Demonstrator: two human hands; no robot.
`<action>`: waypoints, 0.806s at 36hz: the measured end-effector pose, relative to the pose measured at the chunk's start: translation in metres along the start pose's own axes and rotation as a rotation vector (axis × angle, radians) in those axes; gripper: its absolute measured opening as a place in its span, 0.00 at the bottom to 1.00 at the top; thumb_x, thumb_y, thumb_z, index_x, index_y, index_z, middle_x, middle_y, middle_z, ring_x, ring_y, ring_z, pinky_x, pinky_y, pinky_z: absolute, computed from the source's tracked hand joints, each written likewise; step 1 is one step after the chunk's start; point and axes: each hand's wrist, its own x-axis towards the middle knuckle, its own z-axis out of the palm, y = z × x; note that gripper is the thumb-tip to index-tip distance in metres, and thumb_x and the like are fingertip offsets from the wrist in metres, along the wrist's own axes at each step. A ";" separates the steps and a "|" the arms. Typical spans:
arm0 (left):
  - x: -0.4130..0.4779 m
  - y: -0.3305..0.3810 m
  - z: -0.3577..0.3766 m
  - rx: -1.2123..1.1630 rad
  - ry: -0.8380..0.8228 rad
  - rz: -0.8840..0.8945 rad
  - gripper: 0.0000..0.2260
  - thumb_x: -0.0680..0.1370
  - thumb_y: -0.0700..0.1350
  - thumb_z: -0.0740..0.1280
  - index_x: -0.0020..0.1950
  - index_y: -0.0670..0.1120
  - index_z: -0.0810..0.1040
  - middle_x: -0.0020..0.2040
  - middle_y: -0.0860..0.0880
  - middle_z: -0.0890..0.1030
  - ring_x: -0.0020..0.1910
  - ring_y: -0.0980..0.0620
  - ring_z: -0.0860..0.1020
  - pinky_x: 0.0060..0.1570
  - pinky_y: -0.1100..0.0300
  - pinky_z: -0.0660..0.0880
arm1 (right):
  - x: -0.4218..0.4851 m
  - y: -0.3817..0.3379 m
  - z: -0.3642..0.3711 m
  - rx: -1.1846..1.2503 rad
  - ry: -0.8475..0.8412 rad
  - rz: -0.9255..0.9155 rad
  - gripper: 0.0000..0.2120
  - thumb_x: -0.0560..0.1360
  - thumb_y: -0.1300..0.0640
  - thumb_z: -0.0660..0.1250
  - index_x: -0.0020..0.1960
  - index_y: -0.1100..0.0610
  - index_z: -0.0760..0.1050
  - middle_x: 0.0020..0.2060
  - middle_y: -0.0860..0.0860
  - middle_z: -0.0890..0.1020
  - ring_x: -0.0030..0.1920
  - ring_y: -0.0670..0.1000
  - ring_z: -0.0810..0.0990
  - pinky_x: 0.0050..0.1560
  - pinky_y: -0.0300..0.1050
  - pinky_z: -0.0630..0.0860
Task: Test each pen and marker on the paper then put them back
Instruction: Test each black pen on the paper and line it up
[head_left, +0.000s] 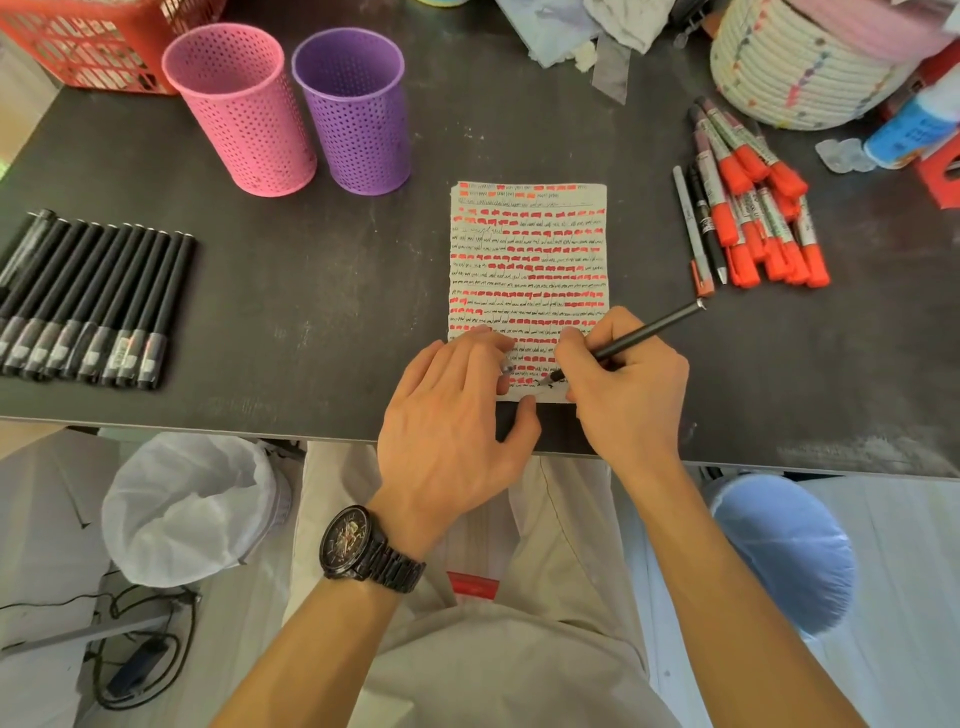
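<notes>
A sheet of paper (527, 249) lies at the table's front middle, covered in rows of red marks and black scribbles. My right hand (623, 384) grips a black pen (649, 332), whose tip touches the paper's bottom rows. My left hand (457, 415) rests on the paper's lower left corner and pinches a small grey pen cap (507, 370) between its fingers. To the left, several capped black pens (88, 301) lie in a row. On the right is a pile of red-capped markers (753, 208), with two thinner pens (698, 228) beside it.
A pink perforated cup (239, 109) and a purple one (356, 109) stand empty at the back left, in front of a red basket (88, 41). A woven basket (800, 62) and clutter fill the back right. Bins sit under the table edge.
</notes>
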 end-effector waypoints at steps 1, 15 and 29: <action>0.000 0.000 0.000 -0.001 -0.001 0.000 0.13 0.76 0.53 0.68 0.54 0.45 0.77 0.58 0.53 0.81 0.57 0.52 0.79 0.66 0.58 0.68 | 0.000 0.000 0.000 0.000 0.000 -0.001 0.13 0.75 0.55 0.69 0.34 0.54 0.71 0.29 0.50 0.79 0.29 0.50 0.81 0.30 0.37 0.76; 0.000 0.001 -0.002 -0.004 -0.004 0.003 0.11 0.76 0.53 0.67 0.50 0.47 0.75 0.59 0.53 0.81 0.56 0.52 0.79 0.65 0.56 0.70 | -0.002 -0.003 -0.001 -0.008 0.006 -0.016 0.14 0.76 0.57 0.69 0.34 0.55 0.70 0.29 0.51 0.79 0.30 0.52 0.80 0.31 0.44 0.77; 0.000 0.000 -0.001 0.012 -0.008 0.002 0.12 0.76 0.54 0.67 0.51 0.46 0.76 0.59 0.53 0.81 0.57 0.53 0.79 0.66 0.59 0.67 | -0.002 -0.001 -0.001 -0.015 0.016 -0.016 0.13 0.76 0.58 0.70 0.34 0.55 0.71 0.29 0.51 0.80 0.31 0.50 0.82 0.30 0.38 0.77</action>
